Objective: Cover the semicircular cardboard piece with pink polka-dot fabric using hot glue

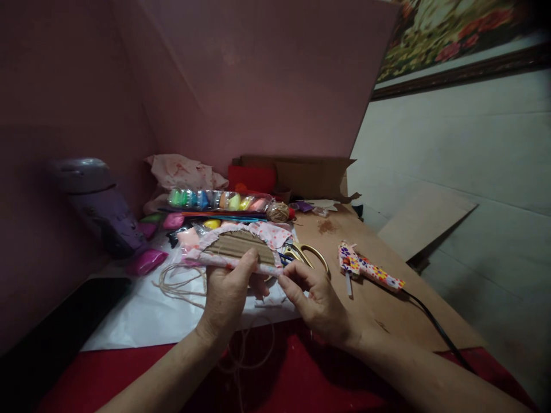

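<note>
Between my two hands is a half-round piece of corrugated cardboard, its edges wrapped in pale pink patterned fabric. My left hand grips its near, straight edge, thumb on top of the cardboard. The thumb and fingers of my right hand pinch the fabric at the right end of that edge. Gold-handled scissors lie just behind my right hand. Loops of thin twine lie left of my left hand, and a thin strand hangs below the hands over the red cloth.
A flower-patterned glue gun with a black cord lies on brown cardboard at right. Behind the hands are a row of coloured clay packs and a twine ball. A purple bottle stands left. White paper covers red cloth.
</note>
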The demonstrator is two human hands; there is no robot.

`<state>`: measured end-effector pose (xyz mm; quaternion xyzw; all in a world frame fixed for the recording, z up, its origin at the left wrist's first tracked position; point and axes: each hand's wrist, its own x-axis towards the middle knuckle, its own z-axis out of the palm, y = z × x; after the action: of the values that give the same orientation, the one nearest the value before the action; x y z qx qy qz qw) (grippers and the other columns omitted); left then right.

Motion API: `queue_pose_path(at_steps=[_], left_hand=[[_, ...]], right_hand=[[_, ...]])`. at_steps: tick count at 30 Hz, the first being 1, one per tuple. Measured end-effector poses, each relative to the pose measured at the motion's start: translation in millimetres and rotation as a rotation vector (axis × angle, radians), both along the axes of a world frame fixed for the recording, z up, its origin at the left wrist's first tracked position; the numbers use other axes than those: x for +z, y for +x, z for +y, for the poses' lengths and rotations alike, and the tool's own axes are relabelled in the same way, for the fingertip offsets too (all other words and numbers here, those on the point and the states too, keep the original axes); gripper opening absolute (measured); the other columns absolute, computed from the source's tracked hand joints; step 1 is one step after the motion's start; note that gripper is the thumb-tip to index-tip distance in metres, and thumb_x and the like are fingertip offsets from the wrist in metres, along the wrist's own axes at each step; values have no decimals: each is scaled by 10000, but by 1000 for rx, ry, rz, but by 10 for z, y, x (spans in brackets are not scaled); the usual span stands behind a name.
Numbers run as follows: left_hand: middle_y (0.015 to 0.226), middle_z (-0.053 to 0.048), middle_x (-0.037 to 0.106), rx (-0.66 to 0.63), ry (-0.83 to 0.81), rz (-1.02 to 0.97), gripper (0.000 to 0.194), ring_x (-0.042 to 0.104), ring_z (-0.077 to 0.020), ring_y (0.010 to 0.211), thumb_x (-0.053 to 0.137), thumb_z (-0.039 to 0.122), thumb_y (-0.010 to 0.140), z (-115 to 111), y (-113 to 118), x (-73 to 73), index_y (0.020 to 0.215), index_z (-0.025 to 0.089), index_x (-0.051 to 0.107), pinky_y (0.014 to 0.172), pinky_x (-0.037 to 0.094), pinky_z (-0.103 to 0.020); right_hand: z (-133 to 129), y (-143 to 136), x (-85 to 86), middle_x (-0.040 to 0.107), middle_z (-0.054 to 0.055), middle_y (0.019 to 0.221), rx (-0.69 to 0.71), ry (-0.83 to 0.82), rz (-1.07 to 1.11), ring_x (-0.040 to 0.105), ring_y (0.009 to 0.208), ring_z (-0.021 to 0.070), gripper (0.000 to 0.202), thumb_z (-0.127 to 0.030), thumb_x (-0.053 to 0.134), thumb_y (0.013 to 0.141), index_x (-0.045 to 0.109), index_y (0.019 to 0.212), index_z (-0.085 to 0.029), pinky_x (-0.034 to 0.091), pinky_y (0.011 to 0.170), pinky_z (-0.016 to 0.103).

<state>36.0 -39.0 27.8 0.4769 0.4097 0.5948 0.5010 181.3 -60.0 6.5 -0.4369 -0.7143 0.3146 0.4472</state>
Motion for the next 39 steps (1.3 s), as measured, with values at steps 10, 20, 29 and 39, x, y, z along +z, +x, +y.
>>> queue_pose_path(at_steps=[10,20,29,39], left_hand=[[394,13,547,-87,-10,-48,254,495,-121,325,549,288,758,19,10,-40,544,156,510,337,371,-220],[328,-39,536,-143,-319,-255,243,437,-88,273,554,248,667,98,21,-62,487,87,578,328,320,-189],[427,-23,576,-214,-401,-275,166,454,-60,304,519,175,699,135,-19,-95,601,79,611,320,331,-151],[495,-41,615,-326,-338,-292,298,509,-78,361,574,359,756,109,-11,-122,657,87,643,363,390,-174]], right_hand=[[75,-52,-38,379,-88,490,166,-345,415,304,357,42,293,-455,523,815,451,718,-188,245,336,168],[125,-4,-85,456,-44,555,12,-302,370,391,397,61,369,-510,380,866,484,745,-177,284,345,165],[28,-22,-78,610,23,863,-48,183,-12,562,753,148,269,-169,520,825,538,1087,-227,441,659,258],[51,17,-29,664,63,937,-86,235,-53,605,862,198,190,-197,489,854,613,996,-218,460,759,325]])
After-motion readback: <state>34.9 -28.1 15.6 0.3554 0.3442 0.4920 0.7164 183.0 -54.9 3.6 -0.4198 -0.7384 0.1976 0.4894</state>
